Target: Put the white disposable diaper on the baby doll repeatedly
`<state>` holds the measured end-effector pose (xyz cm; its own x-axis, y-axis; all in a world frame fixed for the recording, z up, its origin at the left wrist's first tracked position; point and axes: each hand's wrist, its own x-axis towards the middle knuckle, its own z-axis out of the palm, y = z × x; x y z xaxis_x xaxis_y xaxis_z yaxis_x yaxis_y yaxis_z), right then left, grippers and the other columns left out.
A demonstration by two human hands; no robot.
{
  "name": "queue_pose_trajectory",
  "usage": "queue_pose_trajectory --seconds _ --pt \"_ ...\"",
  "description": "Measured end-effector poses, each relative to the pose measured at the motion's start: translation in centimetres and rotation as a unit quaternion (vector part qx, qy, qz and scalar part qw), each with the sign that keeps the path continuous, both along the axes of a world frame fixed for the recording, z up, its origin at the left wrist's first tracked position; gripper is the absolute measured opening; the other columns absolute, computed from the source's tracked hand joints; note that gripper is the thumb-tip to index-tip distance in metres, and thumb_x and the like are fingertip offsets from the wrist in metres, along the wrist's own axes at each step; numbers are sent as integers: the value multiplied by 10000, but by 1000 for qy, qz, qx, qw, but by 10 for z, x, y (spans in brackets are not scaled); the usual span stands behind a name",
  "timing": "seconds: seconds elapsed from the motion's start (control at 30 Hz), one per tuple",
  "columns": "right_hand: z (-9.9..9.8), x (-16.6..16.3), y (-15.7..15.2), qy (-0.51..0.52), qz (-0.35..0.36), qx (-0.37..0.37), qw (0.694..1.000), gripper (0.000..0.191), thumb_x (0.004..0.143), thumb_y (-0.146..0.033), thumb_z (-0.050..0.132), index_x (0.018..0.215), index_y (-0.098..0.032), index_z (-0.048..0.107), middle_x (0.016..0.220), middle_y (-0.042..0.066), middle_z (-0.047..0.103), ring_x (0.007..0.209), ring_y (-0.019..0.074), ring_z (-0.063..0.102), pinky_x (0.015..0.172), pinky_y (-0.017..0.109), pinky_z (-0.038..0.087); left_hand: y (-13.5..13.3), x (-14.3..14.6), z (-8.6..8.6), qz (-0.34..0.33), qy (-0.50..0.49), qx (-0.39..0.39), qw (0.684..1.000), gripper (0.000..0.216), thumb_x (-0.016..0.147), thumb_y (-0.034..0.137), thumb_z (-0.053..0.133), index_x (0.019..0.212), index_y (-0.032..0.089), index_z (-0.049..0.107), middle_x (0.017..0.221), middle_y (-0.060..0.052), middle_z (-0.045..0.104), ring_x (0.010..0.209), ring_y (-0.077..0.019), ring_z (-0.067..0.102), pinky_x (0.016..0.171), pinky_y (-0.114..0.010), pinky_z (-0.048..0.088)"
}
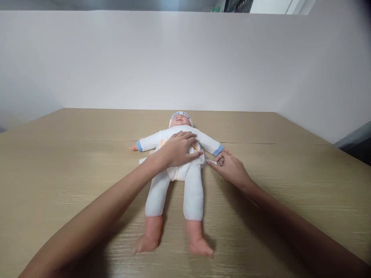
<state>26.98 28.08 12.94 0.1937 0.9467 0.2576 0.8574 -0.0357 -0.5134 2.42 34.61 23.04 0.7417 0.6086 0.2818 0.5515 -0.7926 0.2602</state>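
Note:
A baby doll (pixel 193 197) lies on its back with its head away from me, in a white suit with blue cuffs and a lettered white headband. A white diaper (pixel 178 173) is around its hips, its front folded up over the belly. My left hand (pixel 182 148) rests flat on the diaper's front, fingers stretched out, covering much of it. On the right side, my right hand (pixel 230 166) pinches the diaper's side tab (pixel 211 161), close to the doll's hand. Another tab (pixel 142 160) sticks out on the left, beyond my left forearm.
The doll lies on a wide wooden table (pixel 87 185) with a seam running across it. A pale wall (pixel 174 61) rises behind the table's far edge. Something dark (pixel 358 143) stands beyond the right edge.

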Motion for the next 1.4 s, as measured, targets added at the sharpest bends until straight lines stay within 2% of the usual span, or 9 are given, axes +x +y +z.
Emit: queue_pose_trajectory --seconds 0.17,0.33,0.53,0.7,0.93,1.1,1.2,1.27,1.4 --pt "11 10 0 78 64 -46 994 494 874 -693 669 669 -271 515 642 6 572 667 231 534 658 346 365 0 0 -5 9 -7 13 1000 547 979 618 685 1320 192 725 1619 -165 587 1512 -404 512 1266 -568 361" --pt "35 11 2 192 141 -58 970 519 952 -727 528 735 -256 517 702 -20 509 676 188 484 651 319 382 -4 3 -5 21 -20 15 999 521 916 582 762 1272 202 739 1576 -150 625 1480 -411 536 1248 -557 385" --pt "66 -36 37 242 172 -61 953 456 939 -633 566 712 -249 475 691 -28 481 678 171 450 653 312 363 -6 4 -3 28 -13 6 999 535 875 505 798 1305 198 715 1560 -148 636 1464 -410 540 1240 -547 396" --pt "70 -65 45 221 170 -60 958 422 965 -554 587 700 -245 476 710 -13 548 717 188 516 680 323 412 -5 2 -4 35 -35 -14 999 659 836 431 802 1418 177 627 1512 -181 651 1458 -412 545 1235 -547 402" --pt "43 -64 0 205 185 140 951 308 1014 -544 641 1128 -258 642 1183 98 717 1091 273 668 985 434 558 -1 0 -10 21 -58 -23 998 739 884 472 772 1518 173 538 1441 -192 675 1472 -450 524 1233 -580 381" --pt "30 -64 -16 190 278 167 927 451 1131 -469 474 1541 -290 533 1605 101 584 1518 278 515 1291 510 405 0 -8 -1 -53 -123 -84 987 1072 816 444 869 1687 243 278 1637 -214 512 1541 -429 472 1250 -592 378" --pt "26 -62 -16 142 303 171 927 515 1156 -473 399 1634 -301 484 1684 82 520 1602 277 420 1351 537 311 -3 -26 8 -98 -224 -121 962 904 933 449 783 1666 286 279 1768 -161 347 1643 -343 356 1268 -489 406" --pt "24 -60 -15 115 306 168 930 551 1162 -486 363 1680 -316 442 1718 73 479 1621 285 394 1357 552 299 -6 -45 8 -56 -278 -111 953 637 1030 451 657 1586 281 397 1722 -122 434 1615 -297 402 1282 -456 395" --pt "21 -58 -13 77 304 166 935 583 1161 -492 354 1722 -338 385 1731 72 449 1623 303 381 1354 567 299 -7 -97 -18 154 -243 -67 955 345 1058 519 560 1245 239 633 1385 -96 697 1232 -284 656 1143 -448 483"
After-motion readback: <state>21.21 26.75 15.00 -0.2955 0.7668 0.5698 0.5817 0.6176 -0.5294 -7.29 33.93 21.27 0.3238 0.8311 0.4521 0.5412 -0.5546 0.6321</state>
